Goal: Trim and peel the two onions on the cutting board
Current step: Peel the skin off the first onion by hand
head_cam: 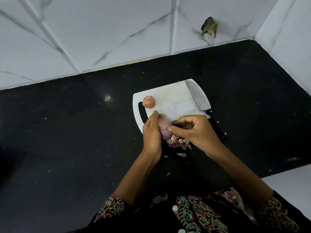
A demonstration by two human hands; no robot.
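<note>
Onion (pixel 164 130) gripped in my left hand (pixel 151 133) over cutting board (pixel 175 100) near edge; right hand (pixel 193 130) fingers pinching skin. Peeling underway. Next: second onion (pixel 149 102), far-left corner, unpeeled.

White cutting board (pixel 170 98), black counter (pixel 67 132) – orange onion (pixel 149 102), marbled white tiles (pixel 101 31)

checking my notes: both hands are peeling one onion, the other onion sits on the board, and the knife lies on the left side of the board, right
Not quite. The head view shows the knife lying along the right side of the cutting board, not the left. The rest holds: the left hand and right hand are peeling the purple onion, and the other onion sits on the board.
</note>
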